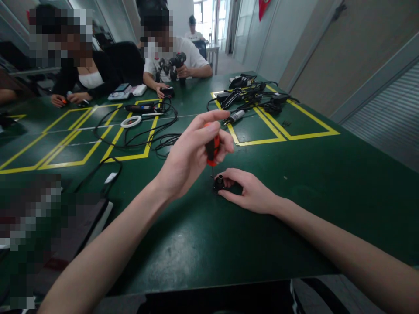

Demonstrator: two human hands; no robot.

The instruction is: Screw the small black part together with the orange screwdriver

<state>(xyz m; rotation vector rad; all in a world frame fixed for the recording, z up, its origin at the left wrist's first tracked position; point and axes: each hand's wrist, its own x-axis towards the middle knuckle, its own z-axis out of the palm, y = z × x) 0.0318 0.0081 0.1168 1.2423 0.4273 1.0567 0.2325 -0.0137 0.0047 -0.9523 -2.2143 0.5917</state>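
Screwdriver [214,147] roughly upright over the bench [304,170] in my head view: my left hand [191,148] is curled around its handle, index finger stretched out. Its thin shaft reaches down to a small black part [218,185] on the bench, pinched between my right hand's [252,189] thumb and fingers. I can't tell whether the tip is seated; a slanted push or loose pinch could skid it into those fingers.
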